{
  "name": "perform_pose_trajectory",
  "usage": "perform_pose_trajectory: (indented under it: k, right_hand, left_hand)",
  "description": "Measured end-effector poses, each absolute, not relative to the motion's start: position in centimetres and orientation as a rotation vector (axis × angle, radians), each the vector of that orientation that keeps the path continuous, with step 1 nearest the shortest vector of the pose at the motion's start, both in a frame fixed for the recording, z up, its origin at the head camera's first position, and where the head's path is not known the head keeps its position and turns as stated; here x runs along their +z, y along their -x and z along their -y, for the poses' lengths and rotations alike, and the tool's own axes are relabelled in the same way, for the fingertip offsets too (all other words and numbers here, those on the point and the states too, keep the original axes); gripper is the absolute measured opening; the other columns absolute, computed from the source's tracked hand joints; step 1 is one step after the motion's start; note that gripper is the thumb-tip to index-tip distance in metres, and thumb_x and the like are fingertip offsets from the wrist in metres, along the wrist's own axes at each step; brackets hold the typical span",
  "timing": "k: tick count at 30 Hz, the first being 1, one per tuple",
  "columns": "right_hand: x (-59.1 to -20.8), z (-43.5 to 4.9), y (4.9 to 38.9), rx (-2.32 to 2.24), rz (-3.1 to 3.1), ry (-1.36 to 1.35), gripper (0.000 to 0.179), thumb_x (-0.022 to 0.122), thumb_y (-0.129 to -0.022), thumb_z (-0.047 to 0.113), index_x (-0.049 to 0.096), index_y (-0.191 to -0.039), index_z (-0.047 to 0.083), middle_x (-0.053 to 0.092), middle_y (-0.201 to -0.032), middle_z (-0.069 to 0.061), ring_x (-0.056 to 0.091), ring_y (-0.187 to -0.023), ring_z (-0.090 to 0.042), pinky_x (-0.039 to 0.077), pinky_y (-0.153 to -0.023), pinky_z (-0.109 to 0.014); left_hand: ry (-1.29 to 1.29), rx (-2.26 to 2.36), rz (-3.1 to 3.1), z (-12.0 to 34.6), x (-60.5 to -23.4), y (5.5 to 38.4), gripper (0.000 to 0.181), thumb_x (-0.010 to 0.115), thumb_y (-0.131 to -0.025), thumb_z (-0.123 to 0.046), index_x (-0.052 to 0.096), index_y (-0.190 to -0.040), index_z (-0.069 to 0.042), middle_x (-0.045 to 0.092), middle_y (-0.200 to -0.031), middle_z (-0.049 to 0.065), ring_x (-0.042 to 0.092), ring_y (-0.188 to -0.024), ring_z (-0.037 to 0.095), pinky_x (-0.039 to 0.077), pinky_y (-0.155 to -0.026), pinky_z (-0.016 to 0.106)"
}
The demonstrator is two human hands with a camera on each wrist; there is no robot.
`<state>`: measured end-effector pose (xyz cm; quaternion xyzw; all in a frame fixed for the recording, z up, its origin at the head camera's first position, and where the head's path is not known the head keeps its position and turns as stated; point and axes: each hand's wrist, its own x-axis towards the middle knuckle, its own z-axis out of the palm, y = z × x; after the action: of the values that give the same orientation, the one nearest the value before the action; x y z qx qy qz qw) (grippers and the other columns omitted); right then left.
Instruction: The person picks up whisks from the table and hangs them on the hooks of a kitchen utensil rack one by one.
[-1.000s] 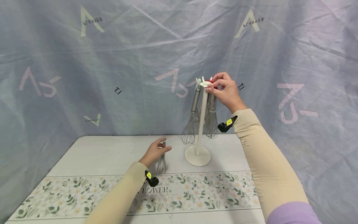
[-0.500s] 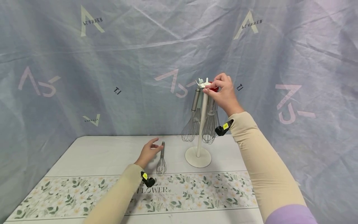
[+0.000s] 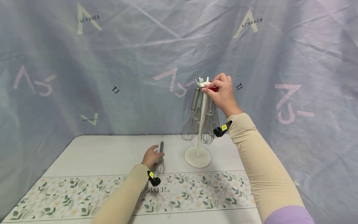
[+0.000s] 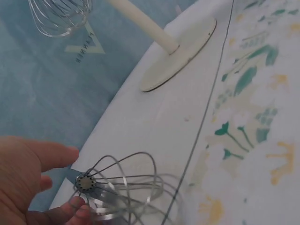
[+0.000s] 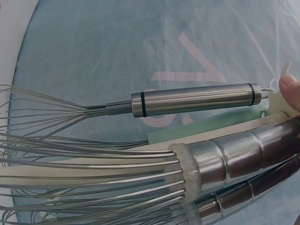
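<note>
A small metal whisk (image 3: 161,163) lies on the table. My left hand (image 3: 151,156) is beside it, thumb across it and fingers apart; in the left wrist view, the fingertips (image 4: 58,157) are around the whisk's wire base, not closed on it. A white utensil stand (image 3: 202,124) has several whisks hanging from its top hooks, including a steel-handled one (image 5: 197,101) and a mint-green-handled one (image 5: 206,125). My right hand (image 3: 222,93) pinches the stand's top between thumb and fingers. Something red (image 3: 214,89) shows beneath that hand.
The stand's round base (image 3: 193,160) sits on the white table, right of the small whisk. A floral strip (image 3: 195,193) crosses the table's front. Behind, a grey-blue cloth (image 3: 134,62) hangs as a backdrop.
My left hand first drew back left from the small whisk, then moved lower and right against its wires. My right hand shifted slightly over the stand's top; the hanging whisks turned slightly.
</note>
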<state>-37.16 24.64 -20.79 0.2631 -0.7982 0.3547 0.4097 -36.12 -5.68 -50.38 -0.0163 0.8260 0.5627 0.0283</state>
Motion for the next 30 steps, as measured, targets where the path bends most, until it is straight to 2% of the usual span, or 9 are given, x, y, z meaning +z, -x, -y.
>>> perform_pose_trajectory:
  k: [7,11,15,20,25,30]
  right_hand:
    - [-20.8,-24.8,37.0,0.899,2.033,-0.643,0.015,0.085,-0.084,0.016,0.079,-0.088,0.004,0.048,-0.095,-0.004,0.036,-0.099,-0.021,0.035,-0.084,-0.033]
    - [-20.7,-24.7,37.0,0.904,2.036,-0.646,0.015,0.085,-0.083,0.017,0.079,-0.088,0.004,0.048,-0.095,-0.004,0.036,-0.099,-0.020,0.034,-0.084,-0.032]
    - [-20.6,-24.6,37.3,0.903,2.030,-0.647,0.015,0.086,-0.083,0.017,0.080,-0.087,0.004,0.049,-0.094,-0.005,0.036,-0.099,-0.019,0.033,-0.083,-0.032]
    - [-20.7,-24.5,37.2,0.900,2.025,-0.650,0.015,0.087,-0.082,0.016,0.079,-0.086,0.004,0.049,-0.093,-0.005,0.036,-0.097,-0.019,0.033,-0.084,-0.032]
    - [-20.6,-24.6,37.2,0.896,2.033,-0.644,0.016,0.086,-0.083,0.017,0.079,-0.087,0.003,0.048,-0.094,-0.004,0.036,-0.097,-0.019,0.033,-0.083,-0.031]
    - [-20.5,-24.7,37.1,0.889,2.034,-0.641,0.016,0.086,-0.083,0.017,0.079,-0.087,0.003,0.049,-0.094,-0.005,0.036,-0.097,-0.019,0.033,-0.083,-0.031]
  left_hand:
    - [0.114,1.636,-2.594,4.9,-50.1,36.8,0.071,0.074,-0.089,-0.011,0.044,-0.152,-0.004,0.052,-0.144,0.027,0.062,-0.116,0.041,0.056,-0.077,0.048]
    - [0.092,1.566,-2.654,4.9,-50.3,37.2,0.063,0.073,-0.086,-0.008,0.052,-0.146,-0.002,0.063,-0.129,0.025,0.066,-0.098,0.035,0.055,-0.067,0.044]
    - [0.094,1.560,-2.669,5.1,-50.7,37.5,0.056,0.070,-0.085,-0.007,0.058,-0.140,-0.002,0.069,-0.113,0.021,0.063,-0.079,0.028,0.050,-0.055,0.037]
    - [0.102,1.606,-2.639,5.4,-50.4,37.6,0.054,0.071,-0.084,-0.007,0.060,-0.136,0.001,0.070,-0.104,0.019,0.061,-0.072,0.024,0.048,-0.052,0.034]
    - [0.149,1.746,-2.463,5.5,-49.7,37.5,0.051,0.068,-0.087,-0.001,0.058,-0.137,0.005,0.072,-0.091,0.021,0.060,-0.059,0.020,0.046,-0.047,0.031]
    - [0.157,1.808,-2.338,5.5,-48.8,37.7,0.053,0.068,-0.090,0.004,0.054,-0.141,0.006,0.072,-0.096,0.024,0.065,-0.062,0.021,0.050,-0.050,0.032]
